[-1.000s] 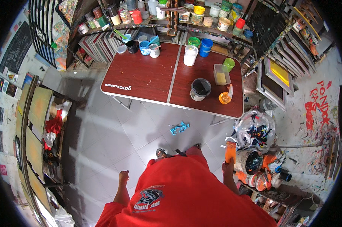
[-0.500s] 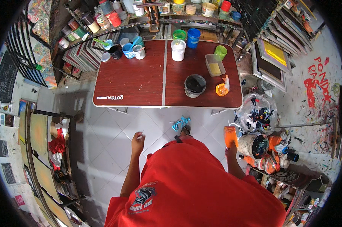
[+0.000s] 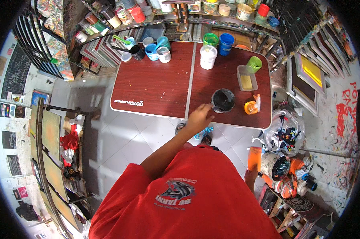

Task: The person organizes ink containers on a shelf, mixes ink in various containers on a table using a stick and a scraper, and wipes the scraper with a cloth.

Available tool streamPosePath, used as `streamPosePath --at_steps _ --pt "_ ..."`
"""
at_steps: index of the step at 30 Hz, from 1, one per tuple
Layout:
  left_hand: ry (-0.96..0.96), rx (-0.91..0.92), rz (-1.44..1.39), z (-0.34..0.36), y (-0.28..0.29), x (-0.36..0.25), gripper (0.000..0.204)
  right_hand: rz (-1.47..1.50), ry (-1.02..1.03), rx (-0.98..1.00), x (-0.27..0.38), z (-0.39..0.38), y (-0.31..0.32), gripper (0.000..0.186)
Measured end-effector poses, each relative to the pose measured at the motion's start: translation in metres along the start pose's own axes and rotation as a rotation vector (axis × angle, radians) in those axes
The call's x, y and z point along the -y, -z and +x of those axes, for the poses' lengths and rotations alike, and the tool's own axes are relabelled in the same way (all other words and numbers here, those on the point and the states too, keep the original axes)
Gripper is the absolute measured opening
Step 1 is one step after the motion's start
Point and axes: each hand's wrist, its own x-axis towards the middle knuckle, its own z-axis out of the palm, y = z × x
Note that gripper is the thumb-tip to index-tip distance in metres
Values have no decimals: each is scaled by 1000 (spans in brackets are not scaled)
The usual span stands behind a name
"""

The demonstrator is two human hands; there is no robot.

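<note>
Open dark bucket (image 3: 223, 100) stands upright beyond orange piece (image 3: 254, 157).

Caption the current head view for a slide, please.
Left hand at the edge of a dark-filled bucket on a red-brown table, right hand holding a flat orange piece.

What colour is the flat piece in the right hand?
The flat piece is orange, seen best in the head view.
</note>
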Motion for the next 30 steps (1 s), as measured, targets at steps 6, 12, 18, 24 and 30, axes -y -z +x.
streamPosePath --at_steps 6,12,18,24,30 --pt "22 225 40 33 -3 4 27 526 -436 -347 -18 -47 24 28" --pt "-114 302 104 51 -14 24 16 505 -544 -462 -24 -71 13 31" --pt "-132 307 104 73 -15 16 13 551 -416 -176 -18 -63 1 29" --pt "-197 275 142 89 -18 11 14 573 -382 -298 16 -54 -21 31" --pt "-193 174 109 99 -4 -8 13 572 -312 -260 25 -50 -11 33"
